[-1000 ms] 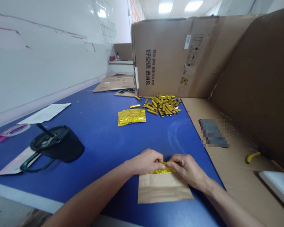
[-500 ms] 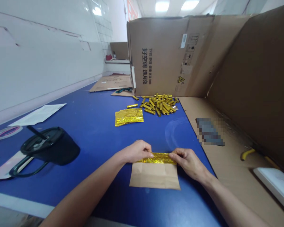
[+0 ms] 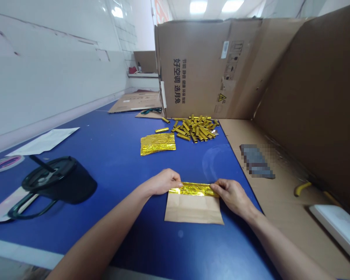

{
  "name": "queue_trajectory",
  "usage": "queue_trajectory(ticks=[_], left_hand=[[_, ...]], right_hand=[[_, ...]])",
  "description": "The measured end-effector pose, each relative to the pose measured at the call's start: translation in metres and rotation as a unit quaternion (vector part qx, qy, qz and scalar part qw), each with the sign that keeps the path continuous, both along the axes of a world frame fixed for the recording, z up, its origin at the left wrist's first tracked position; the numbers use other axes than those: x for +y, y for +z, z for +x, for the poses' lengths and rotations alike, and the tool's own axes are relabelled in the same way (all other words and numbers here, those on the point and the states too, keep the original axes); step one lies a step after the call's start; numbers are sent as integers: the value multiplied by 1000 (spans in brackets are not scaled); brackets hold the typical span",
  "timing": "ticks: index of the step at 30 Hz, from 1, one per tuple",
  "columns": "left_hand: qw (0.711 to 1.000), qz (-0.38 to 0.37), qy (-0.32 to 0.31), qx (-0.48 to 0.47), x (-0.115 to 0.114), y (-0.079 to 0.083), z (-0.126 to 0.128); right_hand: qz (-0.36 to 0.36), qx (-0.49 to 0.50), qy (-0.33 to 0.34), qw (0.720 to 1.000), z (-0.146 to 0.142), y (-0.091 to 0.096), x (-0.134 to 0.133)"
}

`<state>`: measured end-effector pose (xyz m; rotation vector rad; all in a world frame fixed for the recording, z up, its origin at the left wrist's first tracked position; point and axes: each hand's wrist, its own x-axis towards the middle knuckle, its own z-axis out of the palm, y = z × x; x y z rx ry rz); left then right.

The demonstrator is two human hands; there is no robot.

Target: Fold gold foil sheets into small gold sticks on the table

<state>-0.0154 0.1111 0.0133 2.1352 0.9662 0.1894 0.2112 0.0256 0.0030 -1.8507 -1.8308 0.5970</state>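
A sheet of brown paper (image 3: 194, 210) lies on the blue table, with a shiny gold foil strip (image 3: 195, 189) along its far edge. My left hand (image 3: 165, 182) pinches the strip's left end between thumb and fingers. At the right end, my right hand (image 3: 231, 194) grips the foil the same way. Beyond my hands rests a small stack of gold foil sheets (image 3: 158, 144). Farther back is a heap of small rolled gold tubes (image 3: 196, 129), with one gold tube (image 3: 162, 130) lying apart to its left.
A dark lidded mug (image 3: 61, 181) with a straw stands at the left, near a tape roll (image 3: 6, 164) and white paper (image 3: 45, 140). Large cardboard box walls (image 3: 204, 70) close off the back and right. On the right cardboard are a pixelated object (image 3: 256, 161) and a white object (image 3: 340, 229).
Both hands have shifted slightly away from me, and the paper with its foil strip has moved a little forward with them. Both ends are still pinched.
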Motion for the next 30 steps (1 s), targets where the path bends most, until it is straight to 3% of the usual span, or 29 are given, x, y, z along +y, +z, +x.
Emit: queue_trajectory(ticks=[7,14,18,22,30], left_hand=[[999,21,28,-16,1,-3,0],[994,90,64,-14,-3,-9,7],[988,110,95,-52,-3,-12,9],[984,88,106,-112,0,-14,9],[985,53,111,-125,2,-17,9]], right_hand=[[1,28,5,1000,3,-5,2],[13,-58,-26,998,2,-2,2],[13,87,-12,996,4,-4,4],[-24,249,-29,968,3,-3,5],[-39,315,-5,948,4,-8,5]])
